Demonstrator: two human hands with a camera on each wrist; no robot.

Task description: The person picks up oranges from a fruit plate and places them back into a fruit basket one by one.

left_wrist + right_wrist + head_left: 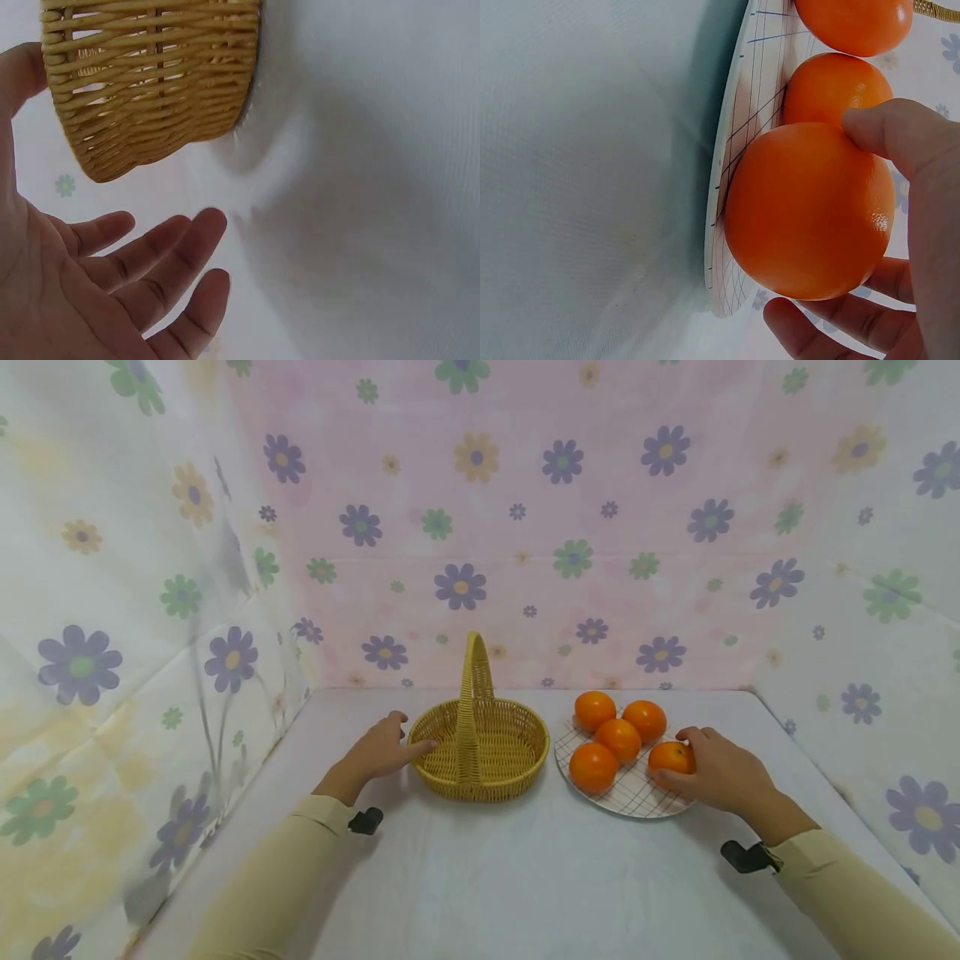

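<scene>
A yellow wicker basket [517, 752] with a tall arched handle [467, 727] stands in the middle of the table. My left hand [378, 749] is at its left side, thumb over the rim and the other fingers spread, relaxed, outside the wall. In the left wrist view those fingers are apart from the basket's woven side [157, 82]. To the right, my right hand [723, 772] holds an orange [810, 210] between thumb and fingers at the right part of a round checked plate [637, 806]. Several other oranges [618, 742] sit on the plate's left and back parts.
A white cloth [480, 877] covers the table. Flower-patterned fabric walls [525, 527] enclose it at the back and both sides. The plate stands close to the basket's right side, with a narrow gap between them.
</scene>
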